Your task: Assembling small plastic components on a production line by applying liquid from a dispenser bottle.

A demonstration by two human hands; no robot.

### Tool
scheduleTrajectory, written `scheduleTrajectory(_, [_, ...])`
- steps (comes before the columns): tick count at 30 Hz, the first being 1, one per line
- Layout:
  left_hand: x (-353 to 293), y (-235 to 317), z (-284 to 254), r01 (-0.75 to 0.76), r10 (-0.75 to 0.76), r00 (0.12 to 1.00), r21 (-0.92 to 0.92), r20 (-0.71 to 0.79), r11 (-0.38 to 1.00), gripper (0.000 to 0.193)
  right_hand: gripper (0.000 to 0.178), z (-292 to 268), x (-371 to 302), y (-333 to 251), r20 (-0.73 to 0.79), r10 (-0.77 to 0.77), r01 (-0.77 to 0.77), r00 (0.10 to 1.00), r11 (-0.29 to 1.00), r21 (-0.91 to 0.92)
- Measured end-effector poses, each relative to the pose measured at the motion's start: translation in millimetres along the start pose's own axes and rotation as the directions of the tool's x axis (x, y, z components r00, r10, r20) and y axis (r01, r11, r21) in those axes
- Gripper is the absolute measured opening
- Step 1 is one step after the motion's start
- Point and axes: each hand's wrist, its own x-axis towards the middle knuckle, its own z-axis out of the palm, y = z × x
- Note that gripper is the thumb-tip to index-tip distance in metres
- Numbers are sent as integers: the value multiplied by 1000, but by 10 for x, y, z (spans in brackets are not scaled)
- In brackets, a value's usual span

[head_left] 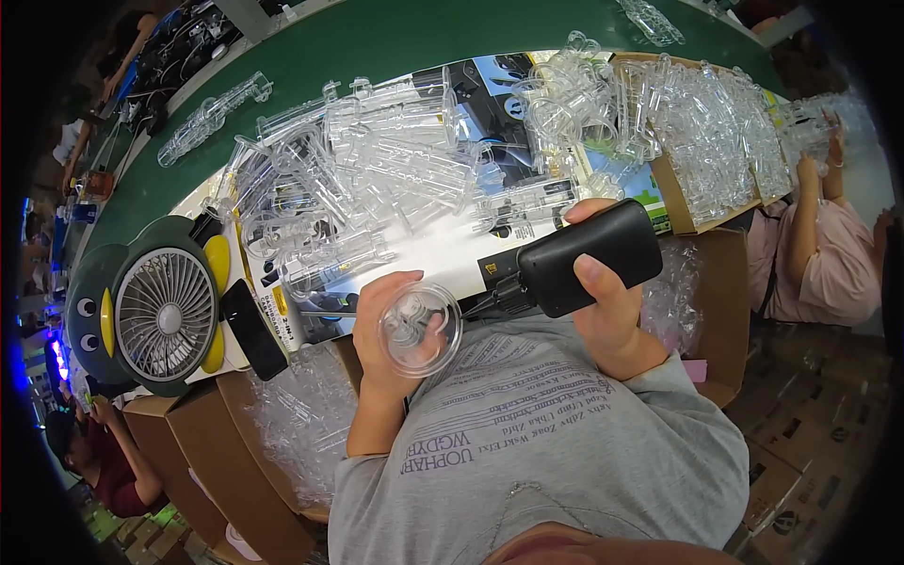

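My left hand is closed around a clear plastic piece with a round disc-shaped end, held in front of my grey shirt. My right hand grips a black, rounded, box-shaped device, thumb on its near side and fingers behind its far edge. A dark narrow part sticks out of the device toward my left hand. The thin strands at its tip are too small to make out. Just beyond both hands lies a heap of clear plastic tube-shaped parts on printed cardboard.
A penguin-shaped fan and a dark phone-like slab stand at the left. An open carton full of clear parts sits at the right, beside a co-worker in a pink top. Cartons with bagged parts stand below the green table's edge.
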Motion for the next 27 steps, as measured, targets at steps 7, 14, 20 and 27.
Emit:
scheduleTrajectory(7, [-155,-65,49,62,-83,992,-197,-98,978,50,36,4,-17,-3,32,5,-5,999,1000,-22])
scheduleTrajectory(14, [-33,15,-12,40,-45,998,-159,-31,986,50,36,2,-8,-3,31,13,-12,999,1000,-13])
scheduleTrajectory(20, [-51,29,12,46,-50,994,-47,-93,998,48,37,20,-52,-8,57,10,-9,998,1000,-10])
scheduleTrajectory(27, [-42,26,9,64,-71,994,-85,-81,994,45,37,42,-45,-20,51,-11,13,999,999,-45])
